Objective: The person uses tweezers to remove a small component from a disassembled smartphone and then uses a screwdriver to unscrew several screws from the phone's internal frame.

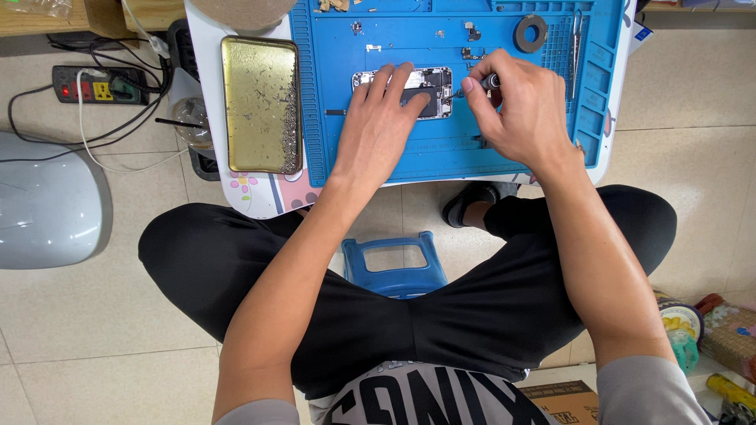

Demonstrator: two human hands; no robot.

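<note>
The left hand lies flat, fingers spread, on the opened phone, pinning it to the blue mat on the counter. The right hand pinches a screwdriver, tip at the phone's right edge, beside a gold tray.

The left hand lies flat on an opened phone, pinning it to a blue mat on the table. The right hand pinches a small screwdriver, tip at the phone's right edge. A gold tray lies left of the mat.
</note>
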